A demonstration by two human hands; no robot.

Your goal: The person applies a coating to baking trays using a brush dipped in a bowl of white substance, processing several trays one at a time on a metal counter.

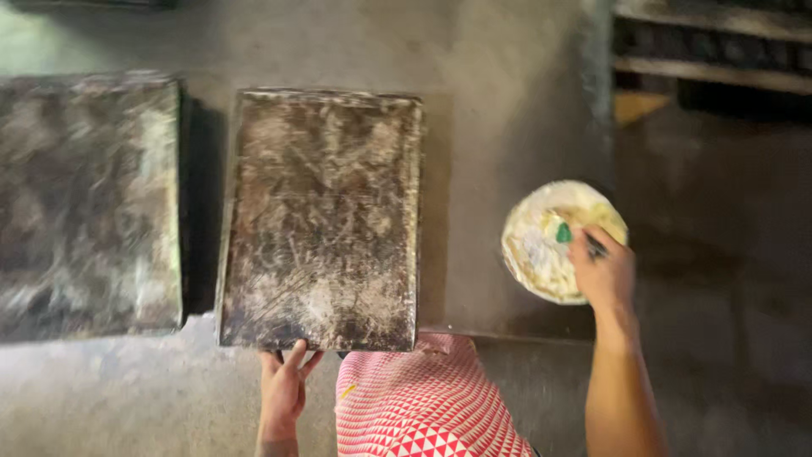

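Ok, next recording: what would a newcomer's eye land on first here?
Probably the big scratched, dark baking tray at centre, with the left hand gripping its near edge. Next, the pale round bowl at the right, where the right hand reaches in with a green-tipped tool. A second worn tray lies at far left, and a red-and-white patterned cloth fills the bottom centre.

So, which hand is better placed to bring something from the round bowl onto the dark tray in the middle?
Probably the right hand: it is already in the bowl, gripping a green-tipped tool. The left hand holds the tray's near edge.
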